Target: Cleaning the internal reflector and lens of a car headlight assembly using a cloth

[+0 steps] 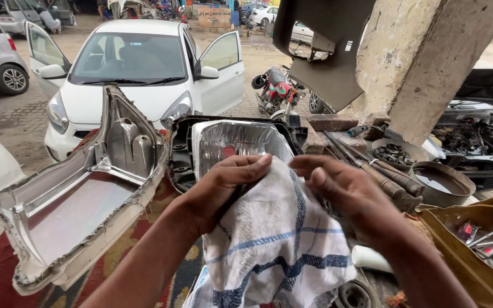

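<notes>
Both hands pinch our white-and-blue cloth (275, 239): left hand (223, 191), right hand (346, 197). It drapes before the headlight reflector (235, 142). We'd keep cloth taut, wipe chrome lightly; detached lamp housing (81, 199) lies left.

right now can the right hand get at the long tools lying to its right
Probably yes. The right hand pinches the white and blue cloth, but the long tools lie close beside it on the bench with nothing between; it would need to let go of the cloth.
</notes>
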